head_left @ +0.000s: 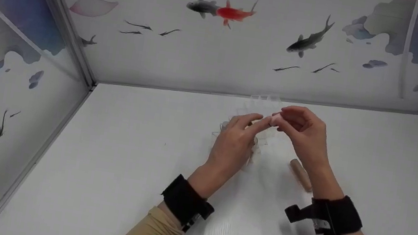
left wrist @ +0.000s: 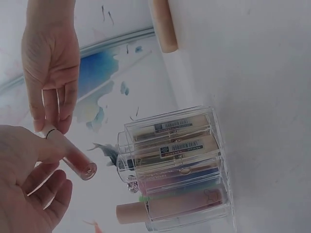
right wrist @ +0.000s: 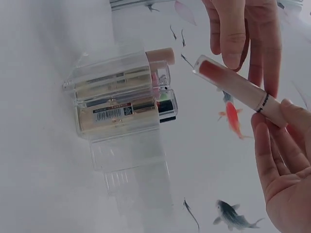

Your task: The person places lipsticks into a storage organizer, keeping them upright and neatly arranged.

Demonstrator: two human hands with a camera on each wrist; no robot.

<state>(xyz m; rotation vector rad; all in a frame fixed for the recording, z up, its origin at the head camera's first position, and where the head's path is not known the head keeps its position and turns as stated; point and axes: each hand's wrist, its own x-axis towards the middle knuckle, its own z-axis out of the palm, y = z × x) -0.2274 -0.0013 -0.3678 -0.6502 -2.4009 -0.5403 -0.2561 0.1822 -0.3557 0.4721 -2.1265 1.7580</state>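
Observation:
A lip gloss tube point(right wrist: 233, 87), clear with a reddish end and a pale cap, is held between both hands above the table. My left hand point(head_left: 234, 138) pinches its body between thumb and fingers. At the cap end, the fingertips of my right hand point(head_left: 307, 138) grip the tube. Below and beside the left hand stands a clear plastic organizer point(left wrist: 214, 145), partly hidden by that hand in the head view. Several lip gloss tubes and boxed cosmetics with barcode labels point(right wrist: 114, 112) sit in its compartments. Near the right wrist, a tan tube point(head_left: 300, 175) lies on the table.
The white table point(head_left: 99, 184) meets upright panels printed with fish and lotus motifs at its back point(head_left: 159, 60) and left. Part of the organizer, at the far side in the head view, shows compartments with nothing visible inside.

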